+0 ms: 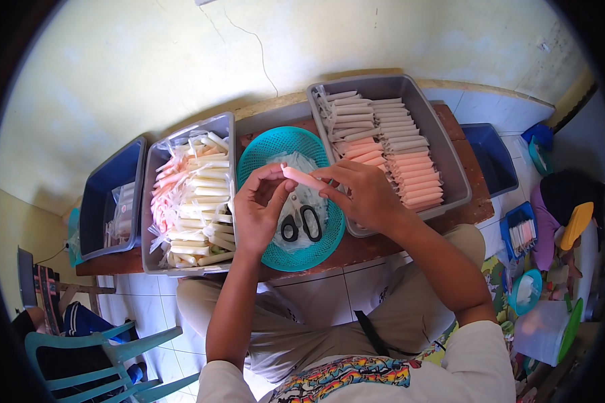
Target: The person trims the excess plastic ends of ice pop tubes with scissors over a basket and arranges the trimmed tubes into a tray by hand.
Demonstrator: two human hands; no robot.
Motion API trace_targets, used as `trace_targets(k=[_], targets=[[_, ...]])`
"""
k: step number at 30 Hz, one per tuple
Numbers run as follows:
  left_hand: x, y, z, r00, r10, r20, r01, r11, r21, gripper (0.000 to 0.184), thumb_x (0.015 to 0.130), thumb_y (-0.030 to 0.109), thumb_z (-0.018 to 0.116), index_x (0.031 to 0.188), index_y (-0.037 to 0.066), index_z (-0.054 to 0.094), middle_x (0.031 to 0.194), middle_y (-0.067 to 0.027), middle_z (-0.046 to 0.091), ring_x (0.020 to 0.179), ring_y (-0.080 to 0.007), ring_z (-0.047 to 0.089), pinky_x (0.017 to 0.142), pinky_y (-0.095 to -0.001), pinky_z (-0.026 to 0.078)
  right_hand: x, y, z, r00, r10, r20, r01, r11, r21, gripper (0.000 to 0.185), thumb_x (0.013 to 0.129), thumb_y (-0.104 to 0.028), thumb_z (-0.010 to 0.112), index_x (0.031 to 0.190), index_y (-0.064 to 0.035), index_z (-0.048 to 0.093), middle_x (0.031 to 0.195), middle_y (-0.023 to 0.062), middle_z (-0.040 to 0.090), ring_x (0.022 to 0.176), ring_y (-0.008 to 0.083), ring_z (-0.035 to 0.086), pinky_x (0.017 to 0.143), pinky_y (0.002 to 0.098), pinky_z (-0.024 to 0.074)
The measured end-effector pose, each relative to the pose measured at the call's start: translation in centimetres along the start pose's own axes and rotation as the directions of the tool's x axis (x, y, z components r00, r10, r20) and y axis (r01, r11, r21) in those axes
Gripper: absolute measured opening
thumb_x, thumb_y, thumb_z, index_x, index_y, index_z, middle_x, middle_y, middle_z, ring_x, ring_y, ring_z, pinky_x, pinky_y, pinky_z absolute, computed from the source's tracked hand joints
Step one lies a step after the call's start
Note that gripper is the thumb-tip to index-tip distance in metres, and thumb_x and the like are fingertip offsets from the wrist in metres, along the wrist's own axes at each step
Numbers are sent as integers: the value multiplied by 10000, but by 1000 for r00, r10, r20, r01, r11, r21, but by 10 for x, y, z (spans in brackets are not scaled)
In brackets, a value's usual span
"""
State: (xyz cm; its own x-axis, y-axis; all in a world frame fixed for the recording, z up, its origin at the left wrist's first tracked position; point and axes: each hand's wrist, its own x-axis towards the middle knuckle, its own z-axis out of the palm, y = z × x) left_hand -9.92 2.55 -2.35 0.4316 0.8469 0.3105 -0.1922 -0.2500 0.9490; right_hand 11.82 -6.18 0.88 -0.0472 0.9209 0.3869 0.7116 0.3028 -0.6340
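Observation:
A pink ice pop [303, 178] in a clear plastic sleeve spans the gap between my two hands. Its left end is pinched by the fingertips of my left hand [259, 201]. The fingers and thumb of my right hand [363, 191] close on its other end. Directly below is a teal mesh basket [252, 156] containing clear plastic scraps [290, 245] and black-handled scissors [301, 225]. Right of the basket, a grey tub [456, 178] holds stacked rows of pink and whitish ice pops [417, 181]. The left grey tub [230, 134] is heaped with cream and pink ones [202, 195].
A dark blue bin [97, 218] stands far left on the brown table [480, 195], and another blue bin [494, 158] lies beyond its right end. A green plastic chair [107, 363] is at lower left. Another person [551, 221] sits at right near tubs on the floor.

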Motion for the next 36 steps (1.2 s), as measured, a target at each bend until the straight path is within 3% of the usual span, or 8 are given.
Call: trace_targets(k=[3,5,9,21,23,26,33,36], targets=[[13,0,18,1000,5,27,-4,1000,-18,321,1034,-39,702,1352,-32,655,1173,-124,751,1084,-200,745,971,-357,619,-5,16,-18,997,-36,-68,33,998,-44,313,934,-115,813,1245,-110,782,1009,109,765,834,281,742,704,396,589],[22,-2,32,999,13,48,-11,999,-47,350,1000,-48,753,1339,8,684,1171,-109,757,1083,-164,746,965,-303,608,-8,30,-31,987,-84,-135,70,992,-104,256,957,-176,769,1204,-110,784,1068,108,757,920,327,745,832,447,592],[38,-13,67,991,41,126,-41,999,-6,212,1026,18,755,1236,-6,746,1148,-78,771,1066,-137,744,935,-290,598,-19,45,-78,993,-47,-109,24,978,-205,228,945,-169,770,1158,-95,800,1074,106,764,945,338,740,846,450,590],[61,-36,162,904,-205,375,59,929,366,178,1011,49,761,1171,-25,789,1044,-92,814,956,-126,766,864,-274,613,-66,84,-141,961,258,-98,-276,888,-367,133,867,-84,819,991,-37,827,971,146,789,919,351,760,830,447,593],[59,-48,169,864,-90,496,-99,934,342,190,965,25,770,1148,-5,810,1060,-166,819,932,-226,810,846,-326,629,-73,87,-143,916,394,-80,-393,840,-374,132,844,-58,820,973,-31,828,982,152,793,930,358,762,837,443,598],[55,-55,177,797,-187,574,-62,921,386,241,968,16,781,1207,25,808,1108,-126,816,959,-193,796,891,-334,631,-79,88,-142,862,503,-55,-482,782,-395,157,826,-53,822,982,-38,833,1002,149,798,945,362,762,852,444,601],[48,-61,177,698,-259,667,-84,896,436,262,939,34,800,1200,49,816,1050,-155,810,953,-250,796,848,-368,624,-91,107,-130,831,554,47,-449,718,-533,172,811,-79,827,981,-75,850,1005,149,804,952,358,763,891,456,597],[44,-66,177,661,-194,725,-229,868,441,237,934,54,767,1164,45,827,1029,-213,798,939,-360,775,868,-425,601,-87,104,-121,783,616,83,-461,665,-587,165,803,-72,821,960,-97,863,987,152,804,965,351,765,901,447,598]])
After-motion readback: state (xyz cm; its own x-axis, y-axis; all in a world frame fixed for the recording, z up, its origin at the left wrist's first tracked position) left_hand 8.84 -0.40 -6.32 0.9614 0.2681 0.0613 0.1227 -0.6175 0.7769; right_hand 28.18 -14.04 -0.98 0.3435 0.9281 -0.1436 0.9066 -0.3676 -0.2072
